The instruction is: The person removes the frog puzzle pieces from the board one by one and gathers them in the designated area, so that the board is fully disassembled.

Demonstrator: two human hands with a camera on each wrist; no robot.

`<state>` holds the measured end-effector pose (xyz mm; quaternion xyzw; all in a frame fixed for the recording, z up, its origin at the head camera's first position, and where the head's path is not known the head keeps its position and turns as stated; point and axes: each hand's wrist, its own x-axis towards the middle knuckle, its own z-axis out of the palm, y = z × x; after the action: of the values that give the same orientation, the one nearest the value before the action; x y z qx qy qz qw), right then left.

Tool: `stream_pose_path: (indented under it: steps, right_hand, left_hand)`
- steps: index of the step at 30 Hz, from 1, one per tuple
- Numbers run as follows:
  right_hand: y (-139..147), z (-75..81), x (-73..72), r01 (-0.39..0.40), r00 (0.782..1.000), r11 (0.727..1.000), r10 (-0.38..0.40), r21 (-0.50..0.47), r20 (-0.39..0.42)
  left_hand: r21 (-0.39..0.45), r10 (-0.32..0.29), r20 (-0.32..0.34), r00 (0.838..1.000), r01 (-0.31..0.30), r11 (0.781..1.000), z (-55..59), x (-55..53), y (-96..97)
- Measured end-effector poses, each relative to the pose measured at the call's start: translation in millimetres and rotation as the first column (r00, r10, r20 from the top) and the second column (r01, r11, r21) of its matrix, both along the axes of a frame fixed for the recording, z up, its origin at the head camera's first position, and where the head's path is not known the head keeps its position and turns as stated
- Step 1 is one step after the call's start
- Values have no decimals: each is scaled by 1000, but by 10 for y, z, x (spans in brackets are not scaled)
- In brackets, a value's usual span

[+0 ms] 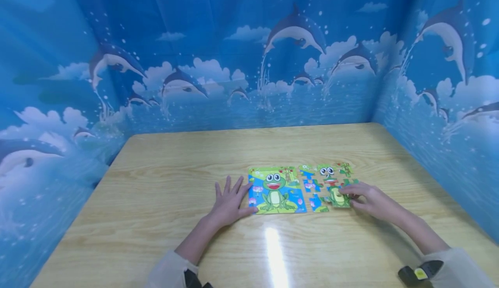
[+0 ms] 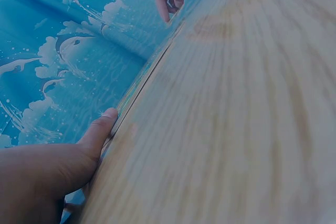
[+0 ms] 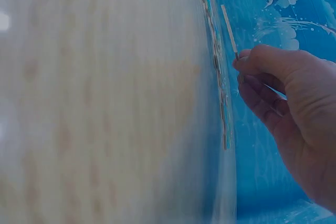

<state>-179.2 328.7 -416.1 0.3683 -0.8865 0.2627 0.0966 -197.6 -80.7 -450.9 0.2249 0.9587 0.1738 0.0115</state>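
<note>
A square frog picture board (image 1: 275,192) lies flat on the table, showing a green frog on blue. At its left edge my left hand (image 1: 228,203) rests with fingers spread, the thumb and a fingertip touching the board. To the right lie several loose jigsaw pieces (image 1: 312,186) of the same frog picture, with gaps between them. Above them my right hand (image 1: 370,199) pinches a jigsaw piece (image 1: 337,198) with the frog's belly on it. Seen edge-on in the right wrist view, that piece (image 3: 229,29) is raised off the table between thumb and fingers.
The wooden table (image 1: 175,162) extends around the puzzle on all sides. Blue curtains (image 1: 218,28) printed with dolphins and clouds stand behind it and along both sides. A bright light reflection (image 1: 276,253) shows on the tabletop near the front.
</note>
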Motion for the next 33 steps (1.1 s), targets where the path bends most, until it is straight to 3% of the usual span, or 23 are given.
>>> stream_pose_path:
  steps: [22,30,33]
  right_hand:
    - [55,-74,21,20,1000,997,-20,76,9]
    - [60,-100,-12,-30,998,999,28,27,63]
    - [65,-111,-27,-32,998,999,30,30,47]
  left_hand:
    - [2,7,9,1000,-7,1000,-3,-2,5]
    - [-6,11,13,1000,-11,1000,-4,-8,4]
    - [-5,12,15,1000,-12,1000,2,-2,5]
